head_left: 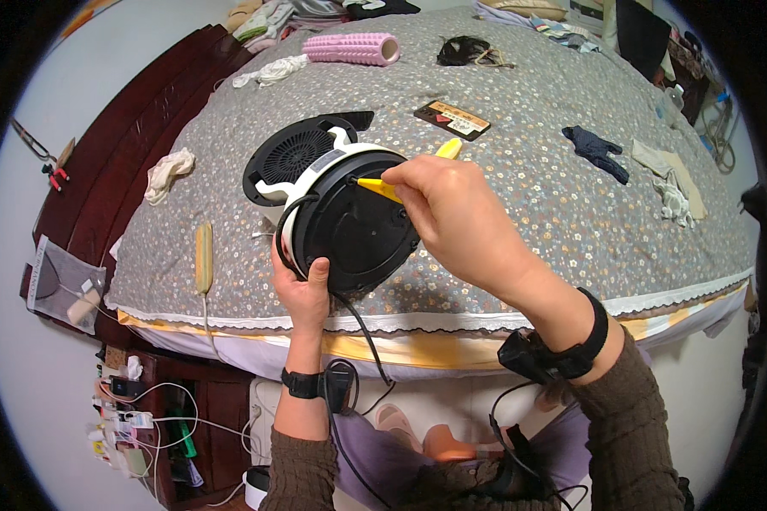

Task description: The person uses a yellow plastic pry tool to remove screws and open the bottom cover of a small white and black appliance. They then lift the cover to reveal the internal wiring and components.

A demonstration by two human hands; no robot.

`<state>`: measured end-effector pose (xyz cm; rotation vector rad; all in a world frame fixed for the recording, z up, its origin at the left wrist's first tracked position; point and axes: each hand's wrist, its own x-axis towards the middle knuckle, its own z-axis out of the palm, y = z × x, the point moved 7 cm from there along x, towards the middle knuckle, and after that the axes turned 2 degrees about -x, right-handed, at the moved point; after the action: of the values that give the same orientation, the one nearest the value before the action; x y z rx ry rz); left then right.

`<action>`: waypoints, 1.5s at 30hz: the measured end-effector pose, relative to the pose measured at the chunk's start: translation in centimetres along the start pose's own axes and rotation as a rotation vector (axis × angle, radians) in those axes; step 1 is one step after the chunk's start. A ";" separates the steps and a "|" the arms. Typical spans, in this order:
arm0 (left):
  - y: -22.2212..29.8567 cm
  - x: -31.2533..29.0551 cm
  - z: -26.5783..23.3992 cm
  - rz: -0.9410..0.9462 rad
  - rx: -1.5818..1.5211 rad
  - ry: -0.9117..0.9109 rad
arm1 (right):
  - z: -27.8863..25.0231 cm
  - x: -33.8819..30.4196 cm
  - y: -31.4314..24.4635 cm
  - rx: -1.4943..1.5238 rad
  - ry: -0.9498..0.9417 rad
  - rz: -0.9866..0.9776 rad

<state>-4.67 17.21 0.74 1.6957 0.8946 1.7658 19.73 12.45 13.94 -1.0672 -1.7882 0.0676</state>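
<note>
My left hand [305, 285] grips the lower left edge of a small white and black desk fan, thumb against its round black base [358, 234]. The base's underside is turned up toward me. Beyond it, the fan's round black grille [296, 162] rests on the bed between white bracket arms [279, 191]. In my right hand [456, 213], fingers are closed around a yellow screwdriver [378, 186]. Its tip meets a small hole near the base's upper left rim, and its other end sticks out above my fingers. A black power cord [362, 328] hangs from the base past my left wrist.
On the flowered bedspread [537, 213] lie a pink foam roller [349, 48], a flat dark package [452, 118], a dark folded cloth [596, 153] and a yellow stick-shaped item with a cable [204, 258]. At lower left, a dark wooden cabinet [222, 426] carries cords and chargers.
</note>
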 end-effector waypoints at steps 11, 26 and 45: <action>0.2 0.0 0.2 0.020 0.025 -0.008 | 0.9 -0.3 3.0 0.268 -0.107 0.468; 4.0 2.6 0.5 0.080 0.138 -0.041 | -0.1 1.6 0.1 -0.036 -0.221 0.090; 7.6 8.7 4.1 0.176 0.618 -0.263 | 1.1 1.6 0.7 -0.105 -0.255 -0.013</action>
<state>-0.69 19.40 12.12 2.3908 1.2864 1.3932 19.15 14.37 14.22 -1.1630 -2.0466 0.1067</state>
